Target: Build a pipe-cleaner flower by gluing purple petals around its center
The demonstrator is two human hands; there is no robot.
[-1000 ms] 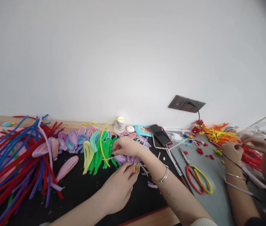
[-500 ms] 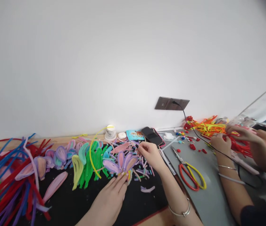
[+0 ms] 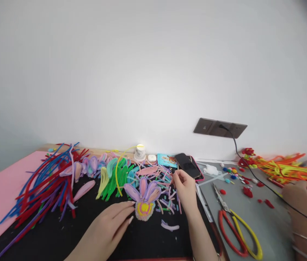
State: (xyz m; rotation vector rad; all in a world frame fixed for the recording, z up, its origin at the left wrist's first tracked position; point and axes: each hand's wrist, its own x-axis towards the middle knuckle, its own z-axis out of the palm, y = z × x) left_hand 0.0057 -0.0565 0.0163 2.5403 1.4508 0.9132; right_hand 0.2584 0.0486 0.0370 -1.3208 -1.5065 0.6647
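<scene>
A chenille-stem flower (image 3: 144, 195) lies on the black mat, with purple and pink petals and a yellow centre. Its left edge is close to the fingertips of my left hand (image 3: 107, 224), which rests with fingers stretched out and holds nothing. My right hand (image 3: 184, 190) is pinched over scattered cut chenille pieces (image 3: 167, 199); whatever sits between its fingertips is too small to make out. Green chenille leaves (image 3: 114, 185), a loose pale pink petal (image 3: 84, 190) and a bent yellow stem (image 3: 117, 174) lie left of the flower.
Red, blue and purple chenille stems (image 3: 52, 185) spread across the left. Behind stand a white cup (image 3: 139, 152), a blue packet (image 3: 167, 160) and a phone (image 3: 187, 166). Red-and-yellow-handled pliers (image 3: 232, 221) lie right, beneath a black cable (image 3: 262, 185). Another person's hand (image 3: 306, 203) is far right.
My left hand has come off the flower's centre and moved left, uncovering the yellow middle. My right hand stays pinched over the scraps. The view has turned left.
</scene>
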